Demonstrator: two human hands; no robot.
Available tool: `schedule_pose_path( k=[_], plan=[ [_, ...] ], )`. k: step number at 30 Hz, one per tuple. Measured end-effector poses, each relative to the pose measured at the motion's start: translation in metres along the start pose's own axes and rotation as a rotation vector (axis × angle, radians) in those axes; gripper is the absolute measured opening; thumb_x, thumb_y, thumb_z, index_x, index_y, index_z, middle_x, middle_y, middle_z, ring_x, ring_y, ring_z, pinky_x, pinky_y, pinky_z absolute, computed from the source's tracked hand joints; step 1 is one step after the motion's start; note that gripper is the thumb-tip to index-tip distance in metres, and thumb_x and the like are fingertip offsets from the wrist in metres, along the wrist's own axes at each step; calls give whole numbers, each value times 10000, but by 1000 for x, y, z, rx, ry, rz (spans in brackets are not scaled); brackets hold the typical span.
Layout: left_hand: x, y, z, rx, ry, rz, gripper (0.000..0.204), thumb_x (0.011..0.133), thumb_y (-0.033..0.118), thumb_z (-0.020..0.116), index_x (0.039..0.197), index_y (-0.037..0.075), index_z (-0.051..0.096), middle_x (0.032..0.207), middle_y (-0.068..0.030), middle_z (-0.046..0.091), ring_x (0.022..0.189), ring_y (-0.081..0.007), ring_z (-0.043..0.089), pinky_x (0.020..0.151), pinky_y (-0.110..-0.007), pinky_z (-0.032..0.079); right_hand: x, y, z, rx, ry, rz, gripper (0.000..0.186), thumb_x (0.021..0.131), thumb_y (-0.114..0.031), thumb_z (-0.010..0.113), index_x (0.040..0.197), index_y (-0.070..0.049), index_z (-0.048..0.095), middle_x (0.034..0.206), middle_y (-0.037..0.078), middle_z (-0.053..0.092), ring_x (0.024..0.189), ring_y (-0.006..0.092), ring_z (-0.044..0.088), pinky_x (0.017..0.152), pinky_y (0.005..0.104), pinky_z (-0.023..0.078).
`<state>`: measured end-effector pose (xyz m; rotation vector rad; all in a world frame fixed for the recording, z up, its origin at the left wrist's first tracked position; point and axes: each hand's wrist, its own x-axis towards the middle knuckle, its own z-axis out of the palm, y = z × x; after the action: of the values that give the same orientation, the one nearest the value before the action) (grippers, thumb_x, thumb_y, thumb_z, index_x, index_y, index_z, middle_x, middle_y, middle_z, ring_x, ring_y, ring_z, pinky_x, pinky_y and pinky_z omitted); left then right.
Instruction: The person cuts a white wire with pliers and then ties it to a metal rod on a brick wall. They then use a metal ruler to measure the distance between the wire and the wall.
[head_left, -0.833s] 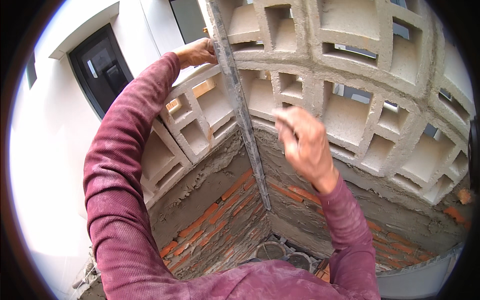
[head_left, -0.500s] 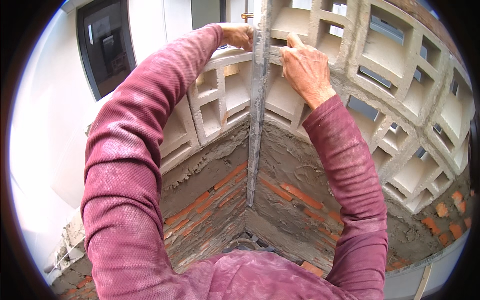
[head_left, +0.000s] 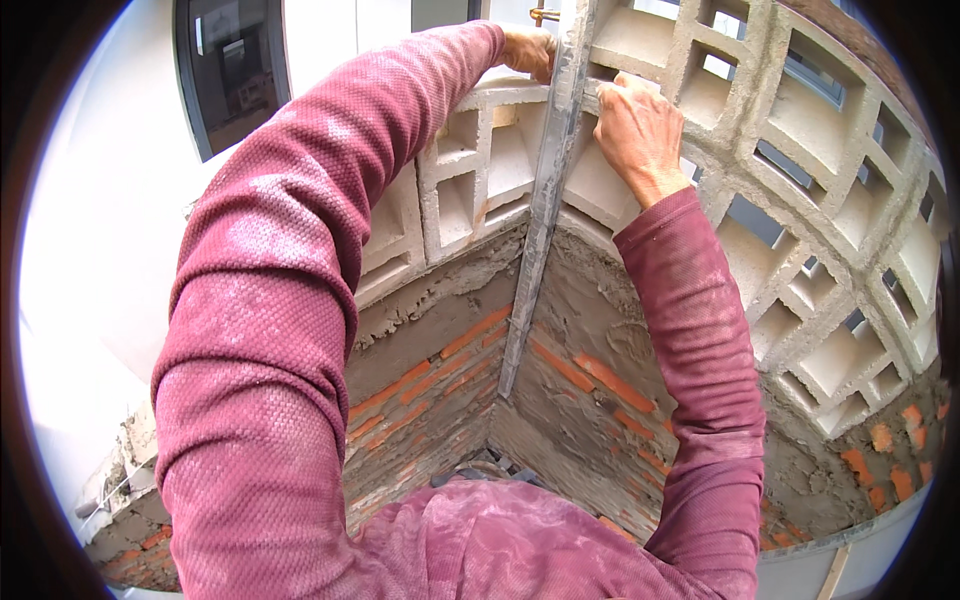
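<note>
A long grey metal straightedge (head_left: 540, 210) stands upright against the inner corner where two walls of pale concrete ventilation blocks (head_left: 480, 170) meet. My left hand (head_left: 527, 48) grips the straightedge near its top. My right hand (head_left: 637, 130) presses on it a little lower, fingers curled over its edge and resting on the block (head_left: 800, 120) to the right. Both arms wear dusty maroon sleeves. The straightedge's lower end (head_left: 507, 385) reaches down to the brick courses.
Below the blocks, red brick courses (head_left: 450, 370) are partly covered in grey mortar (head_left: 600, 320). A white wall with a dark window (head_left: 230, 80) stands at the left. A small brass fitting (head_left: 543, 14) sticks out at the top. Rubble lies at the lower left (head_left: 120, 490).
My view has tilted up and closer. My right hand rose from beside the straightedge's middle to its upper part and now presses on it. My left hand kept its hold near the top.
</note>
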<state>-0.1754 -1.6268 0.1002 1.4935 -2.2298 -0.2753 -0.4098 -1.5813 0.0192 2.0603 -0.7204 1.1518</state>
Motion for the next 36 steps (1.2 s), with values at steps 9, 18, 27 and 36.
schedule_pose_path(
  k=[9,18,27,36],
  plan=[
    [-4,-6,0,28,42,3,110,763,70,729,870,56,750,787,29,678,688,-96,558,612,-285,443,-3,7,0,-30,132,-6,91,741,-32,670,829,-48,690,923,122,662,867,266,681,666,387,590],
    [-23,34,-7,615,-28,-111,272,866,194,695,1101,58,714,1030,-99,729,930,-210,671,874,-339,524,-10,9,-13,-37,125,-5,93,750,-21,654,842,-32,659,924,108,660,870,260,691,640,395,583],
    [-28,23,0,511,43,-80,258,904,167,664,1140,67,696,1114,-93,715,1068,-247,651,984,-376,484,-16,18,-28,-7,153,5,71,834,-104,592,875,-46,596,888,99,613,795,297,675,655,401,555],
    [-21,22,-19,342,-161,-114,225,916,140,641,1075,-11,692,993,-123,706,923,-184,673,769,-354,578,-34,36,-73,-47,67,65,101,807,-128,607,833,-31,614,873,114,627,793,311,683,662,422,560]
  ],
)
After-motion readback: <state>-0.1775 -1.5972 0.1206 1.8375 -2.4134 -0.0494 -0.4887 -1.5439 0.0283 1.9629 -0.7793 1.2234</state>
